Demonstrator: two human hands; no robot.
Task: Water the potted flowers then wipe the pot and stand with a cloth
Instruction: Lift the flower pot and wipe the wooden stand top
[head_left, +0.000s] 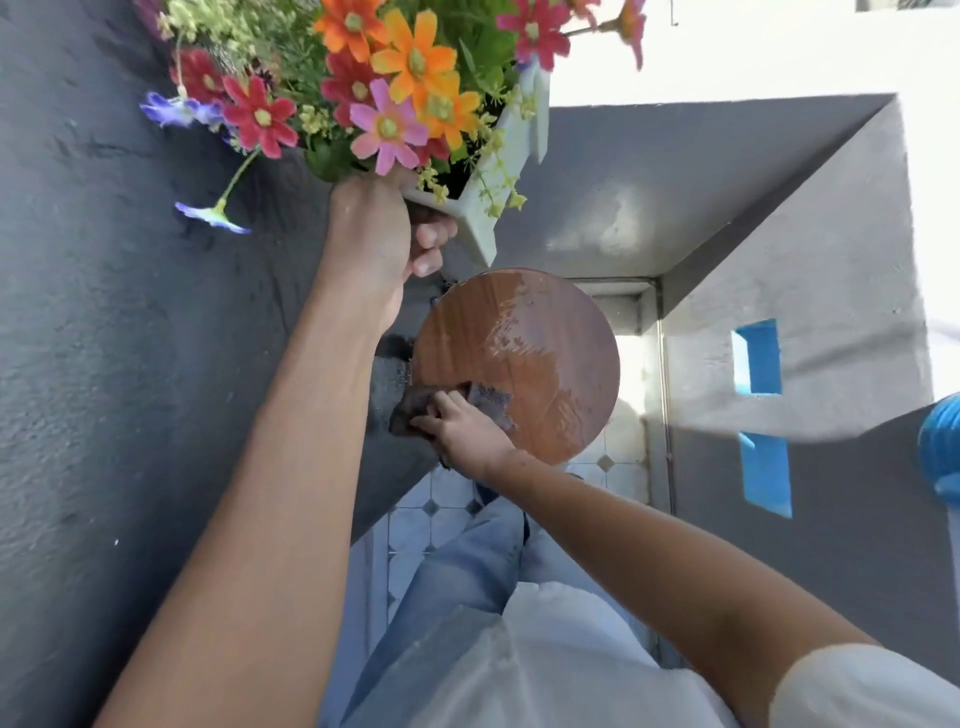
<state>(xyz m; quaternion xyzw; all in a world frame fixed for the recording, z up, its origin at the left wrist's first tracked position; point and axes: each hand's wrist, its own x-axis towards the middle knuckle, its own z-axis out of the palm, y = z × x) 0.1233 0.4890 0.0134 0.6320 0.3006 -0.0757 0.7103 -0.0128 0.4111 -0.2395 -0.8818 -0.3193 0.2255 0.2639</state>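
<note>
My left hand (382, 234) grips the rim of a pale square flower pot (498, 171) and holds it lifted above the stand. The pot is full of red, orange, pink and purple flowers (395, 88). Below it is a round brown wooden stand top (545, 358) with a wet, shiny patch on its far half. My right hand (467, 431) presses a dark cloth (415, 405) onto the near left edge of the stand.
A dark grey rough wall (130, 338) runs along the left, close to the stand. A grey ledge and corner wall (727, 208) stand behind and to the right, with blue openings (763, 415). Patterned floor tiles (431, 509) and my legs lie below.
</note>
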